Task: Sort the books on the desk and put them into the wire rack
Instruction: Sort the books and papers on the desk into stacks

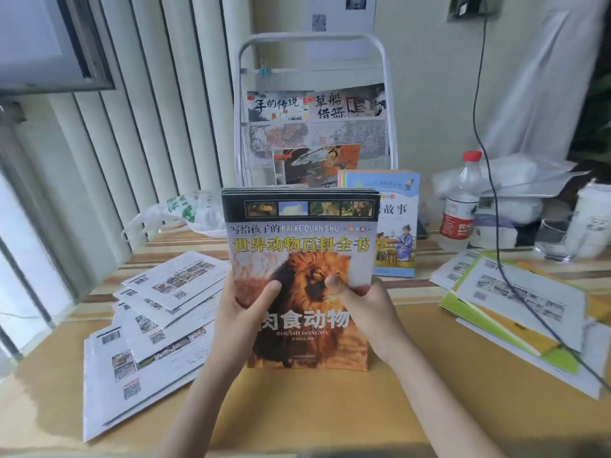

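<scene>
A stack of thin animal books (302,233), its front cover showing a lion, stands upright on the desk in the middle of the view. My left hand (241,312) grips its left edge with the thumb across the cover. My right hand (360,302) grips its right edge, thumb on the cover too. Behind the stack stands the white wire rack (312,133); two picture books sit in its upper pocket and another book (317,165) leans lower down. A blue-edged storybook (398,226) stands upright just right of the stack.
Printed sheets (155,322) are spread on the desk at left, more sheets and yellow-green folders (515,309) at right. A water bottle (461,203), a glass (555,239) and a white cup (591,219) stand at back right. A black cable (496,206) hangs across the right side.
</scene>
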The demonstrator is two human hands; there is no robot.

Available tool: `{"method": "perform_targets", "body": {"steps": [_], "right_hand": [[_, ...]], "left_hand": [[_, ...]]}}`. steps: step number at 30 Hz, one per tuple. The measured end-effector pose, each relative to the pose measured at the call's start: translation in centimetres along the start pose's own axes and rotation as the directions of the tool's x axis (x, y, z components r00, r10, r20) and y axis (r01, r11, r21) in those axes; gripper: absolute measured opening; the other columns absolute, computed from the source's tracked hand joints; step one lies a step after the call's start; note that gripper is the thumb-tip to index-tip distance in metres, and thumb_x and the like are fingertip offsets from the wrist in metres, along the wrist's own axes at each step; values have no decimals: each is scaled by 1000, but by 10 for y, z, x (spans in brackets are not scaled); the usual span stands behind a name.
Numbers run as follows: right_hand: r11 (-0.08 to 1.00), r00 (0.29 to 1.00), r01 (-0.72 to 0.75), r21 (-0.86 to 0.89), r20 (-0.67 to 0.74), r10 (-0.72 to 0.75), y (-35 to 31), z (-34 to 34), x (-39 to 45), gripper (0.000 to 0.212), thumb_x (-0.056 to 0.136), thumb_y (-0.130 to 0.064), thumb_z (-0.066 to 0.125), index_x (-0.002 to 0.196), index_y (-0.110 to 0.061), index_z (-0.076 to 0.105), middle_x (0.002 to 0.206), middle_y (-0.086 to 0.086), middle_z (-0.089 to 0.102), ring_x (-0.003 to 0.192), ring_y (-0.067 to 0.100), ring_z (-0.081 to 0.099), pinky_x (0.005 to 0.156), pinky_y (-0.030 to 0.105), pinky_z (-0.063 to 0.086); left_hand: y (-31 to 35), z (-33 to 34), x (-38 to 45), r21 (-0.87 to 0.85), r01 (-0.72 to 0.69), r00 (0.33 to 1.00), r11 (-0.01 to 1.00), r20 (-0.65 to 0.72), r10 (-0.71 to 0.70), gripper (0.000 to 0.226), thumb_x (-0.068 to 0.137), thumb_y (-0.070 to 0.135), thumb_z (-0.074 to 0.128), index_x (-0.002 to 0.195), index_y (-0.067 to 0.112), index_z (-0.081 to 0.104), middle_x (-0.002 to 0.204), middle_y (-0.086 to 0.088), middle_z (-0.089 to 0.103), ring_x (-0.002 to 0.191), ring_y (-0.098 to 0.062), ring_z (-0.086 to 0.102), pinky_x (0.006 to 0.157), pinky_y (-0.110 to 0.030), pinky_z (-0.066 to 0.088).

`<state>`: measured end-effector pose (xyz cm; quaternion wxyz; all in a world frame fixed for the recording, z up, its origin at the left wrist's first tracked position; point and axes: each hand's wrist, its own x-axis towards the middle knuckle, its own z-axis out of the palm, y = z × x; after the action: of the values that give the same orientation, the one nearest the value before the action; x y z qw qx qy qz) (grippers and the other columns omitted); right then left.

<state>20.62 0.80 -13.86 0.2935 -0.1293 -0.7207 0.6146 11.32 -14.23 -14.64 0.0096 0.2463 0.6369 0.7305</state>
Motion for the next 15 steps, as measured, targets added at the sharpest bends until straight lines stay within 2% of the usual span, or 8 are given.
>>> {"method": "perform_targets", "body": {"steps": [2, 4, 5, 6, 7, 8, 11, 15], "right_hand": [[999, 999, 33, -28, -29, -34, -7, -1, 0, 43, 75, -45, 65, 62, -12, 41, 39, -12, 29, 38, 6, 25, 44, 17, 20], [991, 996, 62, -116, -58, -69, -11, -10, 7, 26, 86, -35, 62, 75, -21, 43, 40, -17, 43, 38, 0, 39, 43, 12, 25], [981, 995, 50, -189, -72, -64, -13, -16, 12, 20, 89, -35, 60, 87, -21, 45, 54, -20, 55, 49, -3, 50, 47, 11, 31], [963, 995, 24, -268, -91, -50, -11, -23, 17, 29, 89, -40, 58, 102, -17, 45, 75, -16, 64, 66, -2, 58, 53, 13, 37], [936, 993, -19, -350, -118, -24, -8, -31, 20, 49, 87, -47, 57, 117, -11, 43, 93, -4, 66, 81, 9, 62, 57, 19, 40], [895, 989, -75, -439, -145, 12, -4, -37, 21, 64, 86, -52, 56, 128, -8, 38, 102, 5, 64, 88, 18, 62, 60, 24, 43], [719, 980, -183, -671, -185, 76, 14, -53, 12, 77, 83, -61, 52, 137, -10, 30, 107, 6, 63, 92, 23, 63, 67, 32, 49], [533, 970, -243, -810, -199, 140, 43, -65, -3, 76, 78, -70, 48, 129, -15, 41, 102, -1, 65, 90, 19, 63, 70, 33, 52]], "left_hand": [[-4, 3, 2, 94, 46, 998, 994, -49, -41, 14, 83, 29, 68, 95, 28, 61, 91, 10, 70, 88, -8, 67, 65, -16, 49], [-2, 5, 9, 218, 86, 996, 972, -43, -79, 14, 84, 38, 66, 90, 25, 65, 86, 9, 71, 83, -12, 68, 67, -26, 50], [0, 6, 12, 282, 104, 994, 954, -16, -104, 19, 85, 42, 64, 88, 24, 67, 82, 7, 72, 81, -14, 68, 70, -31, 51], [1, 9, 14, 342, 114, 992, 933, 17, -127, 24, 85, 45, 62, 84, 22, 69, 78, 6, 73, 78, -15, 68, 71, -33, 52], [1, 12, 15, 398, 115, 988, 910, 47, -145, 28, 86, 48, 60, 81, 21, 69, 75, 5, 73, 75, -15, 68, 69, -33, 52], [1, 16, 14, 455, 105, 985, 884, 73, -155, 32, 85, 50, 59, 80, 21, 69, 73, 4, 72, 74, -15, 67, 68, -32, 52], [-10, 25, 10, 646, 49, 978, 762, 126, -169, 44, 83, 58, 55, 80, 15, 66, 74, 4, 68, 74, -18, 63, 69, -33, 51], [-34, 31, 1, 853, 20, 952, 521, 143, -271, 59, 80, 72, 45, 73, 16, 61, 78, -4, 66, 80, -27, 62, 69, -32, 49]]}}
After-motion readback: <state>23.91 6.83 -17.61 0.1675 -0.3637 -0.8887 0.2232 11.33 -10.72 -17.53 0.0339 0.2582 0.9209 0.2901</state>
